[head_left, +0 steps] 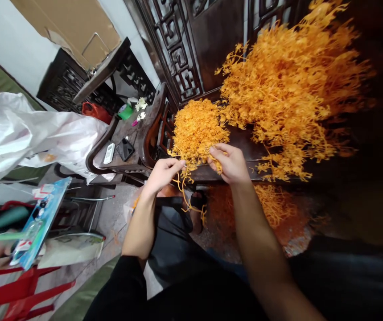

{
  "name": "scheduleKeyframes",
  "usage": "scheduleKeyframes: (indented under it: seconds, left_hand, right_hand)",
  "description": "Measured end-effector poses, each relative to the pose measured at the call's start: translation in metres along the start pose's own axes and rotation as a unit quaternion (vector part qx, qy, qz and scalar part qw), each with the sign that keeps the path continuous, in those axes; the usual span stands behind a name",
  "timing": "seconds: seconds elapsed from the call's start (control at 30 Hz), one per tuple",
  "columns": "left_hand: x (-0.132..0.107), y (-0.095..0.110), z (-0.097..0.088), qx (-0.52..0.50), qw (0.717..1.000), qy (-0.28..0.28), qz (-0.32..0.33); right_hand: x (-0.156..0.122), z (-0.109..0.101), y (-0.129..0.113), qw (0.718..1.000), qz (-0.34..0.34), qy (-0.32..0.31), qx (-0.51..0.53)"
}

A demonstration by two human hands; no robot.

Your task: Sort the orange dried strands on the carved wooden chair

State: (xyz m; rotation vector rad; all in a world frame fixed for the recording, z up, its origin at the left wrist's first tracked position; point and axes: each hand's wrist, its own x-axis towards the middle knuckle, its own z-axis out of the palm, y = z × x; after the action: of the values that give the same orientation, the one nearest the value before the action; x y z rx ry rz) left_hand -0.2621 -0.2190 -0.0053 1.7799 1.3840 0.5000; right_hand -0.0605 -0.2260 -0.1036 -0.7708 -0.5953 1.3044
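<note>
Picking over: orange strands (199,127), heaped centre frame, seems mid-sort
Left hand (163,174): pinching a dangly stem (189,207), pretty sure
Right hand (232,164): holding a little tuft (218,167)
Tuft next: probably a gentle pull

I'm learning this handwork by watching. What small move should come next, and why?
Probably ease the left hand slightly away from the smaller orange pile, to separate the dangling orange strands: they hang below its closed fingers, close to the pile's near edge, where the right hand grips an orange sprig.
</note>
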Motion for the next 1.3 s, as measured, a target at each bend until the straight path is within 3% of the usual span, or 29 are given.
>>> scheduleKeyframes:
  seconds: [0.1,0.33,0.47,0.57,0.67,0.73,0.9,1.0,1.13,1.2,1.3]
  left_hand:
    - [-0.001,0.003,0.002,0.012,0.999,0.009,0.03]
    - [0.0,0.012,0.022,0.099,0.975,0.042,0.194]
    - [-0.008,0.018,0.025,0.083,0.975,0.023,0.204]
    - [-0.022,0.022,0.019,0.03,0.982,-0.008,0.189]
    - [-0.03,0.021,0.011,-0.014,0.985,-0.04,0.169]
    - [-0.027,0.017,0.008,0.011,0.988,-0.044,0.146]
    - [-0.009,0.009,0.008,0.127,0.981,-0.022,0.142]
    - [0.0,0.006,0.007,0.19,0.97,0.0,0.149]
    - [0.013,0.004,0.004,0.238,0.96,0.023,0.149]
    - [0.019,0.003,0.004,0.248,0.957,0.028,0.147]
    - [0.025,0.002,0.003,0.256,0.957,0.029,0.136]
  right_hand:
    - [-0.01,0.007,-0.01,0.998,-0.034,-0.039,-0.023]
    - [-0.026,0.028,-0.01,0.992,-0.058,-0.066,-0.094]
    - [-0.02,0.038,0.003,0.996,-0.06,0.025,-0.059]
    - [0.004,0.019,0.006,0.984,-0.057,0.169,-0.016]
    - [0.026,-0.007,0.0,0.971,-0.053,0.232,-0.006]
    - [0.026,-0.011,-0.004,0.98,-0.041,0.195,-0.008]
    - [-0.009,0.014,-0.01,0.998,-0.003,-0.047,-0.034]
    - [-0.014,0.014,-0.009,0.996,-0.006,-0.081,-0.034]
    - [0.031,0.005,0.01,0.992,-0.002,-0.052,-0.111]
    - [0.066,0.008,0.025,0.964,-0.026,0.012,-0.264]
    - [0.108,0.018,0.046,0.939,-0.068,0.06,-0.332]
